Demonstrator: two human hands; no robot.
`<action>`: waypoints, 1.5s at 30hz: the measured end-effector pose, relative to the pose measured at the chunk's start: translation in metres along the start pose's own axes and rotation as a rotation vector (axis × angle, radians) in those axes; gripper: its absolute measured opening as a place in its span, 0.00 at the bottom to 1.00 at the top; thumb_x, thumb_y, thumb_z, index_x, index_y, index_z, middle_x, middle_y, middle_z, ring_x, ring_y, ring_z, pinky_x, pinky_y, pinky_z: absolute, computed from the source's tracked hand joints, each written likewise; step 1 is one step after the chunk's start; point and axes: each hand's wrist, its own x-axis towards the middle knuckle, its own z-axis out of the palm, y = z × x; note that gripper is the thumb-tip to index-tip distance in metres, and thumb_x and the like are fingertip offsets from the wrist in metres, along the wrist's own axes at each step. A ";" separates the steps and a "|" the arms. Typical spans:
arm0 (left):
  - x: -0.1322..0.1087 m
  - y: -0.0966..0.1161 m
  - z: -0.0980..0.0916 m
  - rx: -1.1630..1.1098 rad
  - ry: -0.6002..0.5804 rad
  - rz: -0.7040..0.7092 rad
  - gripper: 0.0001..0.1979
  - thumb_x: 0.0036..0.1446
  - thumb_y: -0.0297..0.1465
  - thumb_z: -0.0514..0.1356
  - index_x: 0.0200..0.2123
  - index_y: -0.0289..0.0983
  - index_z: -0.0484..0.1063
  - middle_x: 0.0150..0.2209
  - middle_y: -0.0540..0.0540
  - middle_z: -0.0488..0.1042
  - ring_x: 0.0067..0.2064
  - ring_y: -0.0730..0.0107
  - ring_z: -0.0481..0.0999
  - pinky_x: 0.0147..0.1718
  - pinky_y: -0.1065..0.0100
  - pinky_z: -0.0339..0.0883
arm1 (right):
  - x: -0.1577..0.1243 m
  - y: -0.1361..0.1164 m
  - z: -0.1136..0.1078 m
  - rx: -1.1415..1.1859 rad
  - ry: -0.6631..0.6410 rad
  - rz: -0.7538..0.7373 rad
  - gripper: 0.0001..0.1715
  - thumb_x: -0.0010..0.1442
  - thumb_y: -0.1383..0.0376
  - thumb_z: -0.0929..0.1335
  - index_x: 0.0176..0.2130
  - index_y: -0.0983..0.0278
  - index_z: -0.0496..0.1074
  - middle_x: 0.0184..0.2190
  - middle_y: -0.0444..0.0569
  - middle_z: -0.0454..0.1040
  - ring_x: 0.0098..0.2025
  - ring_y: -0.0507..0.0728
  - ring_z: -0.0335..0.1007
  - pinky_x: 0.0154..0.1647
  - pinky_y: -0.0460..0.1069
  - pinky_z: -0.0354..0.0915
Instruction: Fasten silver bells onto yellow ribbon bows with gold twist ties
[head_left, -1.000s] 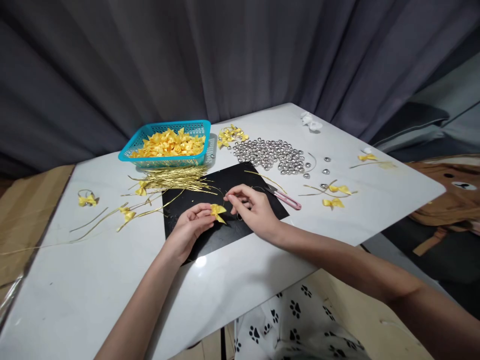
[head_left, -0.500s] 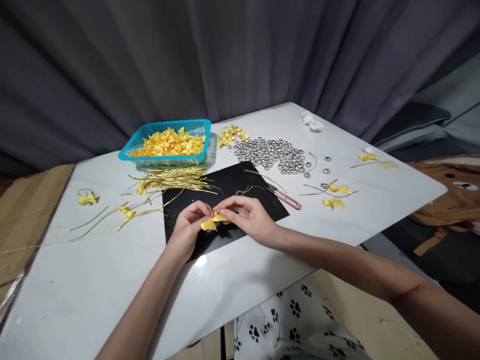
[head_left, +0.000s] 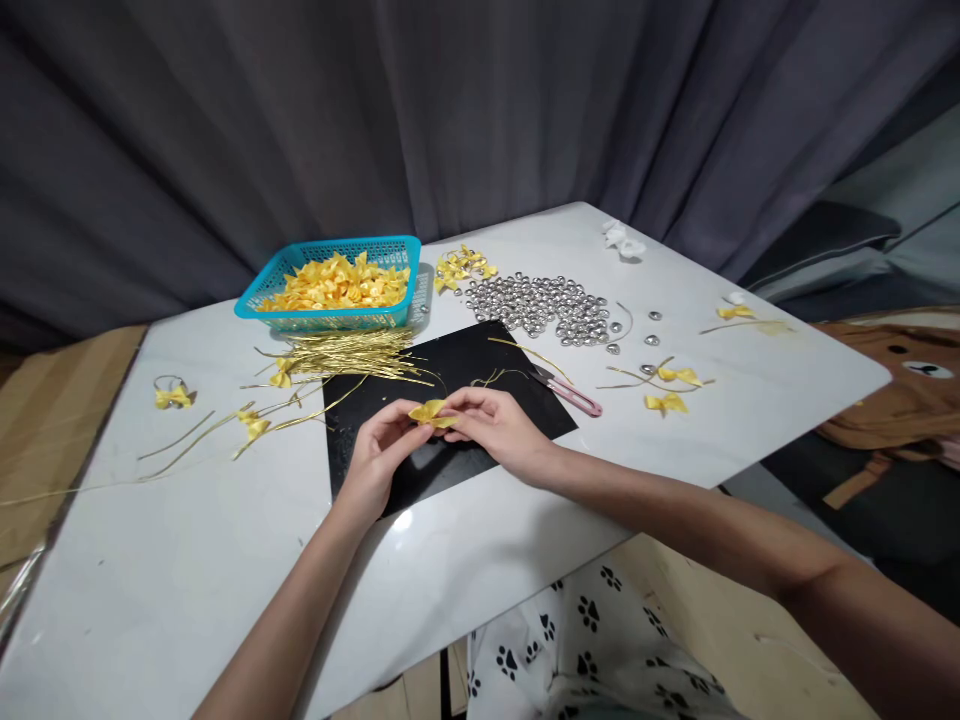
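Note:
Between my two hands, just above the black mat (head_left: pixel 450 365), is a yellow ribbon bow (head_left: pixel 430 411). My left hand (head_left: pixel 381 448) pinches its left side, thumb in front and fingers behind. The right side of the bow is pinched by my right hand (head_left: pixel 499 428). Fingers hide the underside, so I cannot see whether a wire or bead is attached. Gold wires (head_left: pixel 352 353) lie bundled at the mat's far left edge. On the mat's right part rests a pink-handled cutter or scissors (head_left: pixel 576 397).
A blue basket (head_left: pixel 326 318) full of yellow bows stands at the back left. Silver beads (head_left: pixel 540 302) spread behind the mat. Finished-looking bow pieces (head_left: pixel 463 265) lie beside the basket. Loose bows (head_left: pixel 666 402) and wires are on the right, and another ringed bow (head_left: pixel 174 396) on the left.
The bow has been turned up and raised slightly between my fingers, from hanging below them to sitting above the thumbs. Both hands keep nearly the same place.

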 end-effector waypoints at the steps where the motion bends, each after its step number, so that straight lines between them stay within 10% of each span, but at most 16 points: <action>1: 0.001 -0.001 0.000 -0.017 0.017 -0.009 0.07 0.44 0.31 0.67 0.29 0.37 0.75 0.30 0.49 0.74 0.34 0.71 0.71 0.37 0.73 0.63 | 0.001 0.000 -0.001 0.015 0.030 0.009 0.13 0.49 0.60 0.72 0.31 0.65 0.69 0.28 0.44 0.73 0.28 0.47 0.71 0.32 0.44 0.70; 12: 0.005 0.001 0.003 -0.095 0.161 -0.157 0.10 0.39 0.30 0.68 0.28 0.36 0.73 0.26 0.52 0.73 0.28 0.75 0.71 0.32 0.74 0.66 | 0.005 -0.007 -0.012 -0.218 0.247 -0.323 0.10 0.61 0.60 0.63 0.39 0.65 0.64 0.29 0.42 0.68 0.19 0.44 0.61 0.23 0.43 0.65; 23: 0.005 -0.001 0.003 0.105 0.152 -0.125 0.13 0.41 0.39 0.68 0.24 0.34 0.75 0.23 0.51 0.71 0.27 0.77 0.68 0.29 0.76 0.63 | -0.004 -0.021 -0.019 -1.035 0.086 -0.787 0.06 0.64 0.69 0.60 0.38 0.65 0.65 0.33 0.49 0.73 0.33 0.51 0.69 0.32 0.45 0.64; 45: 0.005 0.000 0.004 0.095 0.100 -0.172 0.14 0.41 0.39 0.68 0.25 0.33 0.77 0.23 0.49 0.74 0.25 0.77 0.68 0.27 0.76 0.63 | -0.008 -0.017 -0.021 -1.433 -0.078 -0.794 0.12 0.65 0.71 0.55 0.42 0.70 0.65 0.32 0.50 0.67 0.25 0.50 0.62 0.23 0.44 0.56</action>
